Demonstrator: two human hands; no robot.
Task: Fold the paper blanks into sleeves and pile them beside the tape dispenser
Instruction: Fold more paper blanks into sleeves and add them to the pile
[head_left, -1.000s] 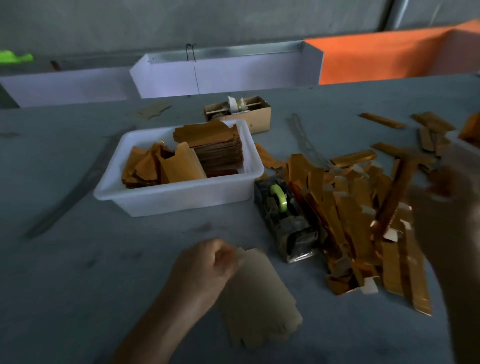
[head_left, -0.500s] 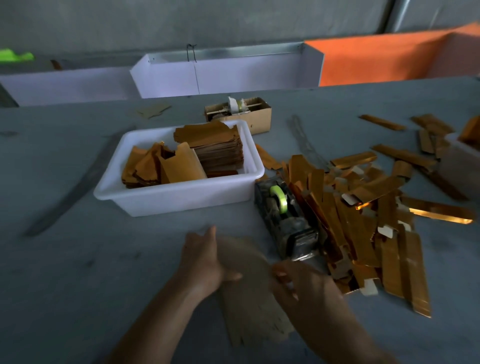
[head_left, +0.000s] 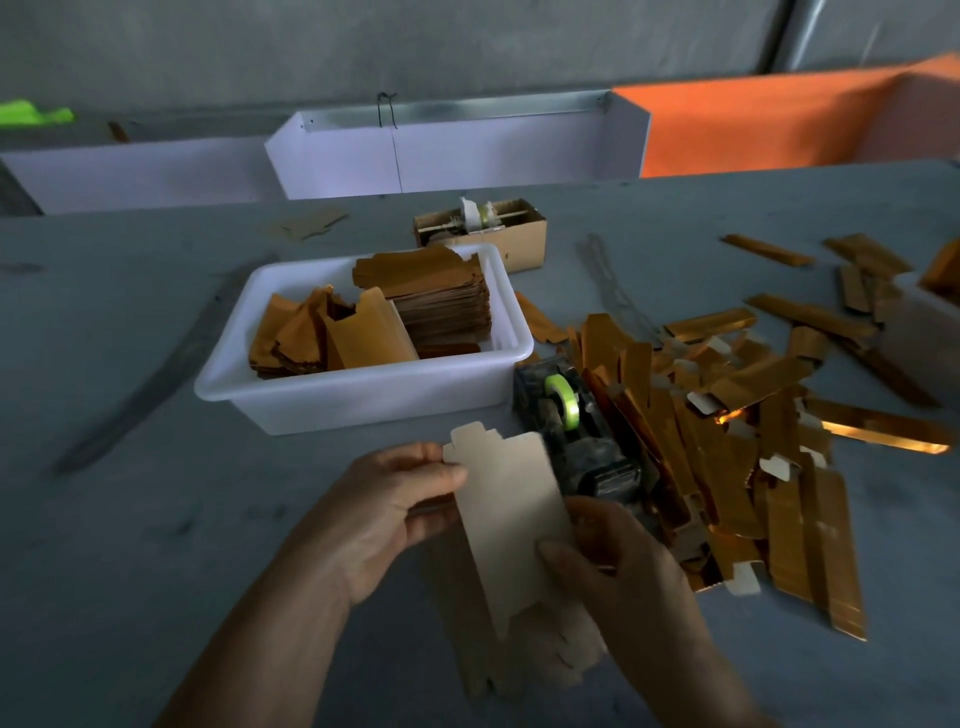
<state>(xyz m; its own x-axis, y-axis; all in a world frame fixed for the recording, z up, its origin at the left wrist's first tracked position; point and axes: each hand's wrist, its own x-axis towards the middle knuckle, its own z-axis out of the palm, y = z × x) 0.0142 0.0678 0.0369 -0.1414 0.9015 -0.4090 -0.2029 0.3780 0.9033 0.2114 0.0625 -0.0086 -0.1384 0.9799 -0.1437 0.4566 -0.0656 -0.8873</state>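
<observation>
A beige paper blank (head_left: 506, 525) is lifted off the table, tilted, between both hands. My left hand (head_left: 387, 512) pinches its upper left edge with thumb on top. My right hand (head_left: 618, 558) grips its lower right edge. More flat blanks (head_left: 545, 660) lie under it on the table. The dark tape dispenser (head_left: 571, 426) with a green roll stands just behind the blank. To its right spreads a pile of gold folded sleeves (head_left: 727, 431). A white bin (head_left: 363, 400) behind the hands holds stacked brown and gold blanks.
A small cardboard box (head_left: 488, 234) sits behind the bin. Loose gold strips (head_left: 831, 280) scatter at the far right near another white tub (head_left: 930, 332). White and orange panels (head_left: 467, 150) line the table's back edge. Grey tabletop (head_left: 130, 519) stretches to the left.
My right hand came back from the sleeve pile to the blanks. Both hands raised one blank off the flat stack, which had been pressed down by the left hand.
</observation>
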